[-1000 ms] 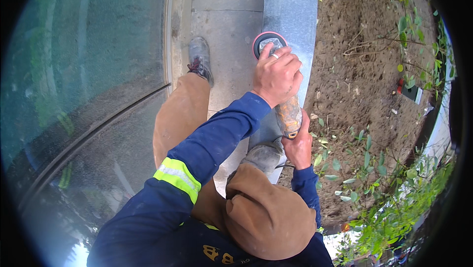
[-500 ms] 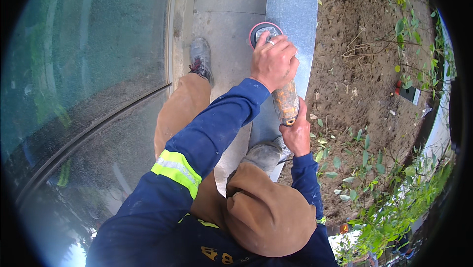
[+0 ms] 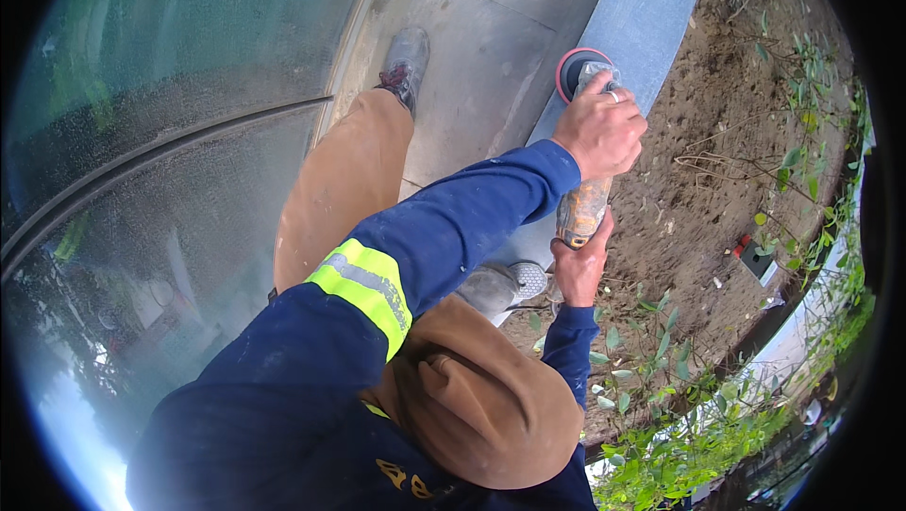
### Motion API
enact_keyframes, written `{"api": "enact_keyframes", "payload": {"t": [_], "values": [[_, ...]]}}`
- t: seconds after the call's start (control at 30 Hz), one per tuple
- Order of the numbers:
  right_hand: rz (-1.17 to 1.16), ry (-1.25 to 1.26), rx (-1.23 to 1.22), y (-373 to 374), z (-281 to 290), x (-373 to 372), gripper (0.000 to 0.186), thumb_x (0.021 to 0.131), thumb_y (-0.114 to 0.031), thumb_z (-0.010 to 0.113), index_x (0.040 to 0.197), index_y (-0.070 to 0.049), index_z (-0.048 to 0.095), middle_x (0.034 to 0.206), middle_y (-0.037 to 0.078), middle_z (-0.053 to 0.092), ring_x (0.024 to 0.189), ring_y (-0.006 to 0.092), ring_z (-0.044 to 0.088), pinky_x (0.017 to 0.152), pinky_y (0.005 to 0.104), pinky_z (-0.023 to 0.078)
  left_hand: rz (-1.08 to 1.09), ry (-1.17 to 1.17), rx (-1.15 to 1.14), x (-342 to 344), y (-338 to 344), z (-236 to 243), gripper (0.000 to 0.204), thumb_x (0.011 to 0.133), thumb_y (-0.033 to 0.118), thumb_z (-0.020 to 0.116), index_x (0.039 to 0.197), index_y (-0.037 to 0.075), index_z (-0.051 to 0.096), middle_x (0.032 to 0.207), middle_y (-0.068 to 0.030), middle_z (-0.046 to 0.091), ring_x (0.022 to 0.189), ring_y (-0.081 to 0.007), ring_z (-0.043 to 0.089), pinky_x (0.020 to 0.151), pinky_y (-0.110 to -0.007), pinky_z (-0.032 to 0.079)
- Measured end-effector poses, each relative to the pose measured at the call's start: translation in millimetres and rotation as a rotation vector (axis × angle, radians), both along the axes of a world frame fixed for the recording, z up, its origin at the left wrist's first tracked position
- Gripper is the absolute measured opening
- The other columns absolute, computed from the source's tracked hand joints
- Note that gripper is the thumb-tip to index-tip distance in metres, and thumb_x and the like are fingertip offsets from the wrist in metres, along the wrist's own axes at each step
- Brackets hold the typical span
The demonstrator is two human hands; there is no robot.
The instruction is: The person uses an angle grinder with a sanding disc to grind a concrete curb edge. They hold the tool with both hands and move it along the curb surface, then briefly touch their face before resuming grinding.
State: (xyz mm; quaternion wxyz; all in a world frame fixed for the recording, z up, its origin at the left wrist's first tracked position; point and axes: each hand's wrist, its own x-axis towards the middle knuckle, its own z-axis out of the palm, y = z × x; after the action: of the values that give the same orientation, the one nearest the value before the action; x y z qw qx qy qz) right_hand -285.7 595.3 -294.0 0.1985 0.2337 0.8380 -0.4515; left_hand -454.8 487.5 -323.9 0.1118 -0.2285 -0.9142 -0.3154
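My left hand [image 3: 604, 129] is closed over the front of an angle grinder [image 3: 582, 207] with a worn, dirty orange-yellow body. My right hand [image 3: 579, 266] wraps around its rear end. A round, dark disc with a red rim [image 3: 566, 74] is fitted at the grinder's head. It lies over the left edge of a long bluish-grey slab [image 3: 651, 11]; whether it touches the surface, I cannot tell. Much of the grinder's neck is hidden under my left hand.
Grey paving [image 3: 491, 49] runs left of the slab, with one boot [image 3: 406, 58] on it. A dusty glass wall [image 3: 208, 30] rises further left. Brown soil [image 3: 727, 124] with leafy plants [image 3: 679, 454] borders the right. A dark box with red [image 3: 755, 259] lies on the soil.
The view has turned, so the slab now slants to the upper right. Both hands and the grinder appear further right and slightly lower. The grip of both hands is unchanged.
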Motion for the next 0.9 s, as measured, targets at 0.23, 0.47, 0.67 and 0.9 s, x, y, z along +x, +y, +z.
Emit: {"api": "enact_keyframes", "payload": {"t": [0.23,0.47,0.67,0.9], "values": [[0.021,0.001,0.002,5,6,10,0.09,0.071,0.002,0.069,0.152,-0.008,0.033,0.118,0.025,0.069,0.109,0.037,0.069,0.097,0.0435,0.052,0.008,-0.05,0.008,13,3,2,0.014,0.081,0.025,0.068,0.081,0.011,0.073,0.089,-0.0047,0.072,0.107,-0.0233,0.068,0.111,-0.052,0.037],[-0.001,-0.012,0.002,16,2,4,0.092,0.071,0.003,0.07,0.153,-0.01,0.03,0.119,0.025,0.069,0.112,0.0368,0.069,0.098,0.0436,0.052,-0.001,-0.069,0.003,3,20,-3,0.015,0.082,0.025,0.068,0.082,0.011,0.073,0.091,-0.0065,0.073,0.108,-0.0244,0.068,0.114,-0.054,0.035],[0.071,0.044,0.008,-5,0,-5,0.091,0.071,0.002,0.07,0.152,-0.009,0.032,0.113,0.027,0.07,0.106,0.0401,0.071,0.093,0.0452,0.054,0.037,-0.047,-0.023,-2,-19,5,0.015,0.082,0.024,0.067,0.085,0.011,0.074,0.093,-0.0065,0.073,0.108,-0.024,0.068,0.112,-0.053,0.037],[0.012,0.008,0.0,-12,6,14,0.09,0.072,0.004,0.068,0.153,-0.007,0.031,0.112,0.028,0.07,0.105,0.0399,0.071,0.092,0.0443,0.055,0.004,-0.054,0.086,19,-19,5,0.012,0.081,0.02,0.069,0.086,0.01,0.073,0.108,-0.0055,0.071,0.12,-0.0263,0.061,0.113,-0.054,0.033]]}}
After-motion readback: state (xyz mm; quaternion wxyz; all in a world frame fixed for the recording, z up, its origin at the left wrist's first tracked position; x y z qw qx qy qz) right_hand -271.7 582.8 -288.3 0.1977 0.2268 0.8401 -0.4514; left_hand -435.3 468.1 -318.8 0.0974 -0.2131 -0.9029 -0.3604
